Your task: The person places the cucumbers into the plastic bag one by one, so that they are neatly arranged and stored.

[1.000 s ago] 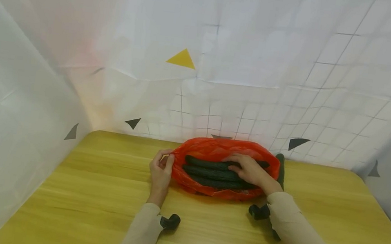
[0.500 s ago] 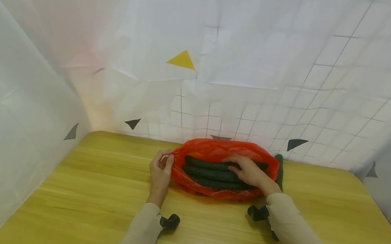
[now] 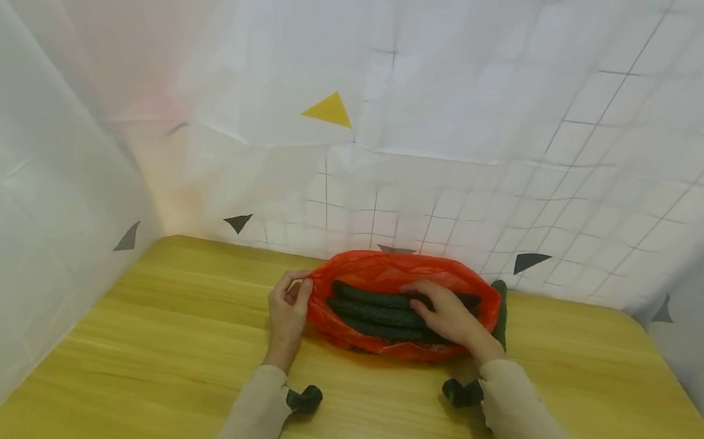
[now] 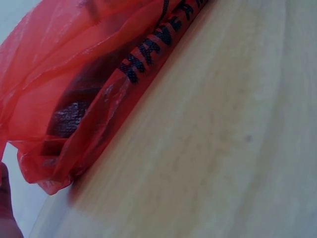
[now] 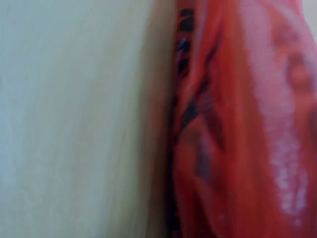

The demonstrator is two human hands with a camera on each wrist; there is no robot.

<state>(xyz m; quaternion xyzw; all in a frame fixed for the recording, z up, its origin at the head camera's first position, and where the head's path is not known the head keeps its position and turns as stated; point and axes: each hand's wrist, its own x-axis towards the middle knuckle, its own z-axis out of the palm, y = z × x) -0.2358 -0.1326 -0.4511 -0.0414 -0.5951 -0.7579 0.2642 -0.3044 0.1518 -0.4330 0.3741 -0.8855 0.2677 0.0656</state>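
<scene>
A red plastic bag (image 3: 356, 261) lies on its side-to-side length on the table, its mouth spread open. Several dark green cucumbers (image 3: 373, 313) lie side by side inside it. At the bag's left end my left hand (image 3: 289, 311) pinches the rim between thumb and fingers. My right hand (image 3: 449, 317) reaches into the mouth from the right, thumb and fingers astride the rearmost cucumber (image 3: 365, 294); its fingertips are partly hidden. In the left wrist view, the bag (image 4: 44, 79) shows black lettering, with a fingertip at the left edge. Only the bag (image 5: 257, 124) and table fill the right wrist view.
Another cucumber (image 3: 501, 317) lies outside the bag, against its right end. The wooden table (image 3: 175, 344) meets a white sheet wall (image 3: 250, 184) just behind the bag. Black wrist devices (image 3: 304, 399) stick out near both sleeves.
Both hands stay almost still at the bag. The head view shifts very slightly.
</scene>
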